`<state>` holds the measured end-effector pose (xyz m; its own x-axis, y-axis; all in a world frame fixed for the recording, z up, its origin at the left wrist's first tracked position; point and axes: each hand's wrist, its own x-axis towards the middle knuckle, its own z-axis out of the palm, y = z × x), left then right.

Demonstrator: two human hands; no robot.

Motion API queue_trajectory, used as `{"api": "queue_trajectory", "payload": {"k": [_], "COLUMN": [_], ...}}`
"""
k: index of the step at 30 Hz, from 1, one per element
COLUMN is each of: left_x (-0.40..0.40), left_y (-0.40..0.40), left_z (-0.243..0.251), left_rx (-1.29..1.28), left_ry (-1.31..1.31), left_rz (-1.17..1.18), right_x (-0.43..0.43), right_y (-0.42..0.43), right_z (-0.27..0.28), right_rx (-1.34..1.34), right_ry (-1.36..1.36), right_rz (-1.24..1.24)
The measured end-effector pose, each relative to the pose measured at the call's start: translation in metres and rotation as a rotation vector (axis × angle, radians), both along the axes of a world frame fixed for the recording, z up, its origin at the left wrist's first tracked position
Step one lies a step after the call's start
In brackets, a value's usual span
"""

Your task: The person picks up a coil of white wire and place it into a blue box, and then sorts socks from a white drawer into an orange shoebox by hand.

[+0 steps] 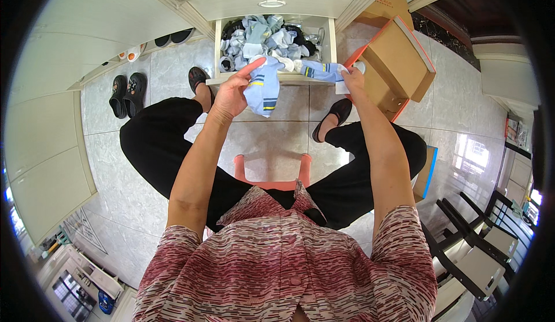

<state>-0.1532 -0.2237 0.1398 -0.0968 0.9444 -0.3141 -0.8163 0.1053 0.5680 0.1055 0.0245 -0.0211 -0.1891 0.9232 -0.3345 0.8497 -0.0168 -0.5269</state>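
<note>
In my left hand is a light blue sock with yellow and dark stripes, hanging down in front of the drawer; the index finger lies extended over its upper end. My right hand grips a matching striped sock by its cuff, and this one stretches leftward across the drawer's front. Behind both hands, a pulled-out cream drawer holds a heap of loose socks, mostly pale blue, grey and white, with some black ones.
An orange-edged cardboard box with its lid up stands right of the drawer. Behind it is another carton. Black clogs rest on the tiled floor at left. A pink plastic stool is under me. Chairs stand at lower right.
</note>
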Motion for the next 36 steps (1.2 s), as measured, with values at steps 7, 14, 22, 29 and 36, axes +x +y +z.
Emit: {"api": "queue_trajectory", "payload": {"k": [7, 14, 22, 29, 36], "left_x": [0.003, 0.012, -0.014, -0.042, -0.044], "left_y": [0.001, 0.008, -0.006, -0.033, -0.048], "left_z": [-0.009, 0.001, -0.011, -0.054, -0.047], "left_rx": [0.042, 0.061, -0.085, -0.349, -0.237], "left_ry": [0.154, 0.154, 0.514, 0.561, 0.333], "left_rz": [-0.14, -0.386, -0.462, -0.361, -0.107], "right_x": [-0.014, -0.089, -0.094, -0.074, -0.077], "right_y": [-0.006, -0.071, -0.129, -0.118, -0.122], "right_z": [0.012, 0.102, 0.117, 0.065, 0.049], "right_rx": [0.316, -0.346, -0.394, -0.593, -0.427], "right_ry": [-0.008, 0.863, 0.701, 0.987, 0.896], "right_rz": [-0.152, 0.403, 0.393, 0.011, 0.034]}}
